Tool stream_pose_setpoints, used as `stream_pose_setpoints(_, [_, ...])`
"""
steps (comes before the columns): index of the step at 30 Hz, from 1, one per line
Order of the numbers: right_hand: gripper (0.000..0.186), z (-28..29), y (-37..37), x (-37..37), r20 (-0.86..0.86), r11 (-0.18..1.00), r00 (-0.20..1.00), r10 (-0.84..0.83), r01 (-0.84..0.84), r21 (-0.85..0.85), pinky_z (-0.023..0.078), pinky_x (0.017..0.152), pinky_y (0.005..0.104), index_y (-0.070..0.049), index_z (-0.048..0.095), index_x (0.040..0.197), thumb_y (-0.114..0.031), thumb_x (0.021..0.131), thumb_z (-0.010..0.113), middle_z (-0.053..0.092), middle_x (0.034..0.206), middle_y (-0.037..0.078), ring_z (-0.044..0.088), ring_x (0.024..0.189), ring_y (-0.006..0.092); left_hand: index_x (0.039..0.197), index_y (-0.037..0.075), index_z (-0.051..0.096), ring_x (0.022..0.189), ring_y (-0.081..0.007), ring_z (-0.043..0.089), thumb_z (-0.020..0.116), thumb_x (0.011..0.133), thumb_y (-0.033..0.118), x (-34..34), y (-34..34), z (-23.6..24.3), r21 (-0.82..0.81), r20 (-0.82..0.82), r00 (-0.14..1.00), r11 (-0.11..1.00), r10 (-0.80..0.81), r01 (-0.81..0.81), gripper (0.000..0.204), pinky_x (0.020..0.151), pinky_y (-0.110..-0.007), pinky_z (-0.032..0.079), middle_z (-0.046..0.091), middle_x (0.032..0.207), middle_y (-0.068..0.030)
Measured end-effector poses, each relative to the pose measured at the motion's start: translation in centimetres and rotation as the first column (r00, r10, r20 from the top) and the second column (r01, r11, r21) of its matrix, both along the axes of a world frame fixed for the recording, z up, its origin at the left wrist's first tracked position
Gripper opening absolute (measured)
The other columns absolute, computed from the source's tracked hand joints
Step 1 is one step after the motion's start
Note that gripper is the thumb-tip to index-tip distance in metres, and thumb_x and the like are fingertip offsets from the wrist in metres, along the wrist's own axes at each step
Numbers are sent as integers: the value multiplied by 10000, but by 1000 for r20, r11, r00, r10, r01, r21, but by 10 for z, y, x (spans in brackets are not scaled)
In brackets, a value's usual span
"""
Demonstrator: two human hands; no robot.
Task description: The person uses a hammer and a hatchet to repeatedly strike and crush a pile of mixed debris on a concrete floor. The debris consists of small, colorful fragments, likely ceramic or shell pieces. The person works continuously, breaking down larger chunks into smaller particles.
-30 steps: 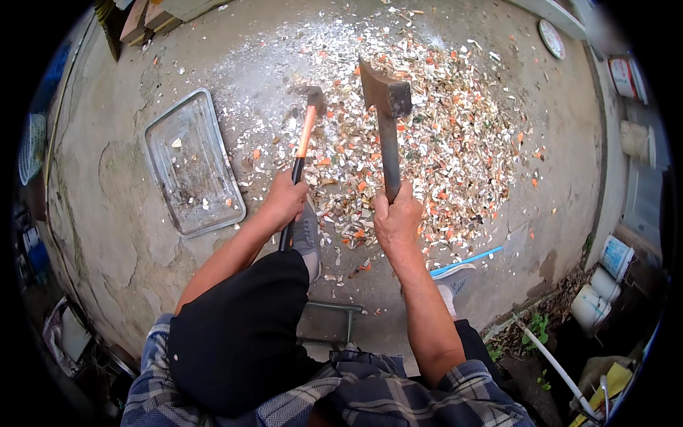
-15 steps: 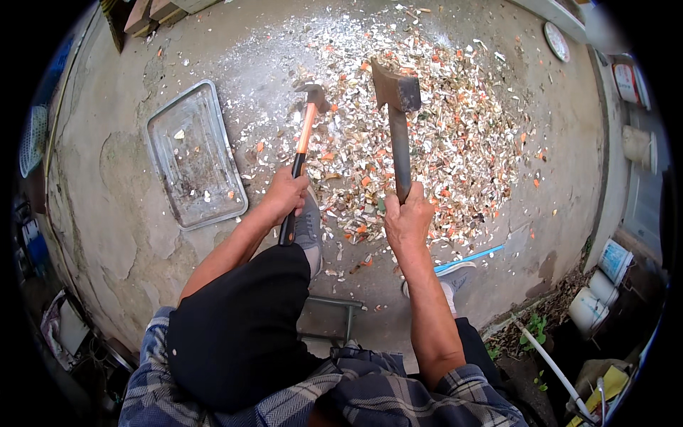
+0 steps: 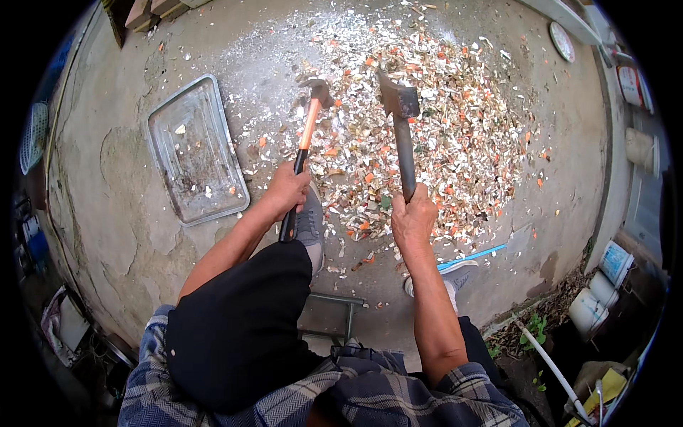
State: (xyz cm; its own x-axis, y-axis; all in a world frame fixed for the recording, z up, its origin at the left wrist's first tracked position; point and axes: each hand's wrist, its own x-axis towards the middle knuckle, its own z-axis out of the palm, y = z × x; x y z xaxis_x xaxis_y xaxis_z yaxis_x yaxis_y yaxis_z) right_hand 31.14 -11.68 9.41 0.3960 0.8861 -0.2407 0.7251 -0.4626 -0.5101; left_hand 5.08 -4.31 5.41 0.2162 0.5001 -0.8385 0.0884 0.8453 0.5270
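Note:
My left hand [image 3: 288,191] is closed on the black grip of a claw hammer [image 3: 310,117] with an orange handle, held above my shoe [image 3: 309,242]. My right hand [image 3: 414,220] grips the dark handle of a broad-headed axe [image 3: 400,99], held upright in the picture to the right of the hammer. Both tool heads are over a wide spread of broken white and orange fragments, like crushed shell [image 3: 466,153], on the concrete ground [image 3: 121,206].
A dented metal tray [image 3: 160,139] lies at left. A blue strip [image 3: 484,253] is by my right foot, a green metal frame [image 3: 334,302] below. A plate [image 3: 561,41], white buckets [image 3: 590,307] and a pipe [image 3: 551,363] line the right side. Bricks [image 3: 144,14] sit at top left.
Both hands and their tools have shifted slightly to the right in the picture, as has the scene around them. The grips look the same.

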Motion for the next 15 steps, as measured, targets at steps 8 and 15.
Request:
stream_pose_setpoints(8, [243, -51, 2, 11, 71, 981, 995, 72, -57, -186, 548, 715, 557, 75, 597, 957, -146, 884, 668, 669, 761, 313, 695, 742, 480, 976, 106, 478, 470, -83, 400, 538, 965, 105, 9, 7, 5, 7, -18, 1000, 1000, -21, 21, 61, 390, -291, 353, 448, 681, 5])
stream_pose_setpoints(15, [216, 23, 11, 4, -88, 993, 994, -59, 50, -105, 528, 678, 535, 48, 593, 987, -123, 871, 655, 655, 721, 260, 676, 686, 454, 980, 105, 477, 466, -84, 406, 546, 977, 110, -1, 1, -7, 6, -22, 1000, 1000, -10, 10, 70, 386, -295, 363, 449, 674, 7])
